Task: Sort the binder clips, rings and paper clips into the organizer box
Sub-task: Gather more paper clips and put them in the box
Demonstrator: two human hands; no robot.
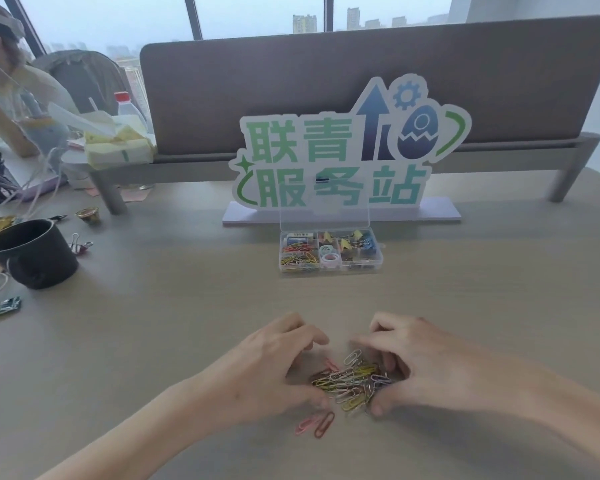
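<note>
A heap of coloured paper clips lies on the wooden desk near me. My left hand and my right hand cup the heap from either side, fingers curled around its edges. Two pink and red paper clips lie loose just in front of the heap. The clear organizer box stands open farther back, its lid upright. Its compartments hold paper clips at the left, pastel rings in the middle and binder clips at the right.
A green and blue sign on a white base stands right behind the box, before a grey divider. At the left are a black cup, a loose binder clip, a small gold cup and a green wrapper. Another person sits far left.
</note>
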